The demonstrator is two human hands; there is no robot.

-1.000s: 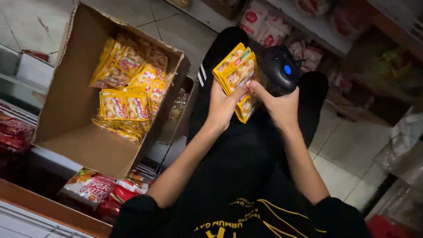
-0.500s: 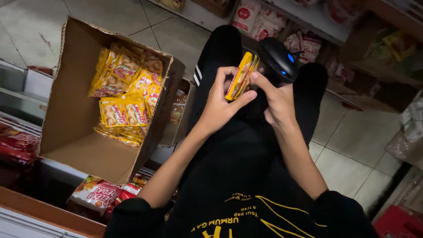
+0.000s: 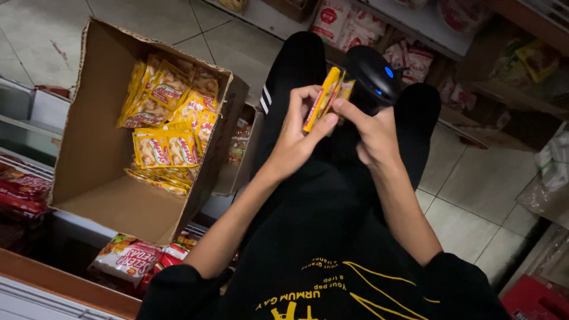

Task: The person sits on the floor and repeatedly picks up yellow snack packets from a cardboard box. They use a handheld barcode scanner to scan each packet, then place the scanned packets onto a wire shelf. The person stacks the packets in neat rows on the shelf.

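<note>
Over my lap, my left hand (image 3: 296, 139) and my right hand (image 3: 372, 133) together grip a thin stack of yellow sachets (image 3: 325, 95), held edge-on between the fingertips. A black handheld scanner (image 3: 373, 74) with a blue light rests on my knee just behind the right hand. To the left stands an open cardboard box (image 3: 101, 148) holding several more yellow sachets (image 3: 169, 118).
Red and white snack packs (image 3: 127, 258) lie on a low shelf under the box. More packets (image 3: 341, 26) fill the shelf across the tiled floor (image 3: 474, 195). A red crate corner (image 3: 533, 299) shows at the bottom right.
The stack of sachets turned from face-on to edge-on and rose slightly. Both hands shifted their fingers along it; the view tilted a little.
</note>
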